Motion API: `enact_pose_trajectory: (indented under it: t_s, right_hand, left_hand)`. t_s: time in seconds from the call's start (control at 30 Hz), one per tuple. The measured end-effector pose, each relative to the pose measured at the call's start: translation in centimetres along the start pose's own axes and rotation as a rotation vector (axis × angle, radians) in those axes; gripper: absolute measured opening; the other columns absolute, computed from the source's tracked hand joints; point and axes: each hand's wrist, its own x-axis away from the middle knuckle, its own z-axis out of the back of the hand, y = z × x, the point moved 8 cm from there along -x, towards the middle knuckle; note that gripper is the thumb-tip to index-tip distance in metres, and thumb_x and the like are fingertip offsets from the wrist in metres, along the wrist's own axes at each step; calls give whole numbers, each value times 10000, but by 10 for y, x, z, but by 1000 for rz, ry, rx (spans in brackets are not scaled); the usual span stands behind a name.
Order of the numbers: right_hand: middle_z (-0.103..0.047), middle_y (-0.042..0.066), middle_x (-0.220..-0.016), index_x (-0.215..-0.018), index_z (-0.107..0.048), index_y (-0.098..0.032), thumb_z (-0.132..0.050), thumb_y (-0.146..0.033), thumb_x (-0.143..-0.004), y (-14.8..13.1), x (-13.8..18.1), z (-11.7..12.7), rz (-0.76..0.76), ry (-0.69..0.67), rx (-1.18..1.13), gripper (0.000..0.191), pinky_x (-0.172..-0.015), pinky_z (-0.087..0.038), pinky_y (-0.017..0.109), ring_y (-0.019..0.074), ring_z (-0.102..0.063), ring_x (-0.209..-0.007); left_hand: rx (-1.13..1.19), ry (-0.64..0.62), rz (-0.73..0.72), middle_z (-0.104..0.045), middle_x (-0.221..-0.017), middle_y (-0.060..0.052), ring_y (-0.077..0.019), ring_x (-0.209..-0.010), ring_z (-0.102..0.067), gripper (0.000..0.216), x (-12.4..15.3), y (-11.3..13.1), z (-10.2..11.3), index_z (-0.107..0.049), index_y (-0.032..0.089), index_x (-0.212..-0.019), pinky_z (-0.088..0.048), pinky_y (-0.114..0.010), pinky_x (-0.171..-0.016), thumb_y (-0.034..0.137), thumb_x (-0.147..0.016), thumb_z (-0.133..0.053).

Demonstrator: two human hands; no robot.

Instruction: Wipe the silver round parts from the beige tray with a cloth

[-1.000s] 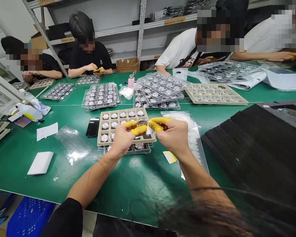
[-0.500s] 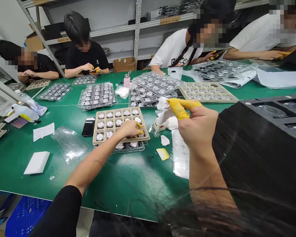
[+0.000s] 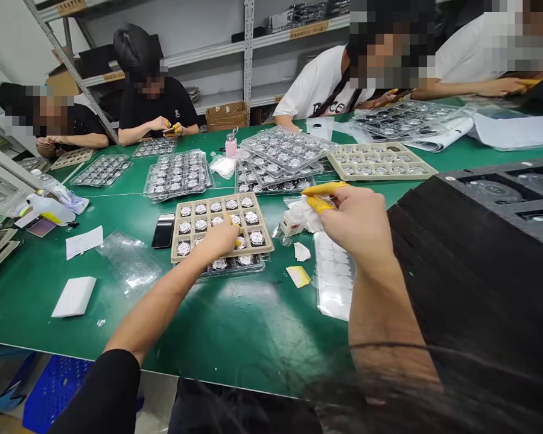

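Observation:
My left hand, in yellow finger cots, reaches into a beige compartment tray of round silver watch-like parts. Its fingertips are on one round silver part in the front row, and the hand covers some neighbouring cells. To its right, the exposed round part lies in the corner cell. My right hand, also in yellow finger cots, pinches a crumpled white wipe low over a small box. Under the beige tray sits a clear plastic tray with more round parts.
A black phone lies left of the tray. Stacked clear trays and a pink pump bottle stand behind. A black foam stack blocks the right side. A sheet of white round pads lies beside it. Co-workers sit opposite.
My left hand has shifted left from the corner part to the neighbouring one in the front row. My right hand has lowered with the wipe toward the small box.

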Motion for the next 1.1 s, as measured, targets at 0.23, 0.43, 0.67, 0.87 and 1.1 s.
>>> enact_pose_trajectory:
  t_s: [0.23, 0.43, 0.67, 0.87, 1.1]
  right_hand:
    - [-730, 37, -696, -977, -823, -186, -664, -254, -773, -1, 0, -18, -33, -180, -128, 268, -576, -451, 293, 145, -539, -549]
    - [-783, 62, -891, -1002, -818, -204, -689, -253, -804, -9, 3, -32, -91, -220, -252, 242, -586, -490, 281, 164, -649, -672]
    - [-774, 69, -942, -1028, -806, -202, -739, -287, -823, -10, 8, -45, -182, -291, -326, 232, -630, -544, 303, 182, -686, -746]
    - [-764, 86, -1038, -1047, -788, -194, -715, -221, -854, -16, 5, -27, -221, -249, -409, 208, -788, -587, 355, 198, -704, -907]
    - [-759, 53, -1038, -998, -790, -247, -788, -307, -824, -20, 2, 14, -188, -63, -401, 183, -995, -582, 517, 270, -713, -1007]
  left_hand:
    - [173, 99, -11, -701, -1008, -119, -270, -964, -657, 219, 9, -9, 10, -668, 161, -1104, -504, -330, -792, 177, -888, -643]
    - [1080, 607, -138, -674, -1126, -98, -181, -948, -655, 208, 30, -30, 40, -663, 171, -1110, -551, -320, -861, 185, -918, -587]
    - [842, 269, -60, -744, -951, -62, -201, -807, -673, 300, 17, -24, 22, -759, 208, -1124, -535, -311, -731, 287, -834, -751]
    - [273, 148, 22, -719, -1061, -85, -250, -924, -677, 302, 2, -13, -9, -761, 278, -1219, -523, -352, -810, 273, -956, -613]
    - [128, 313, -157, -676, -1097, -104, -244, -1016, -641, 250, -10, 11, 7, -763, 200, -1125, -496, -323, -803, 154, -935, -607]
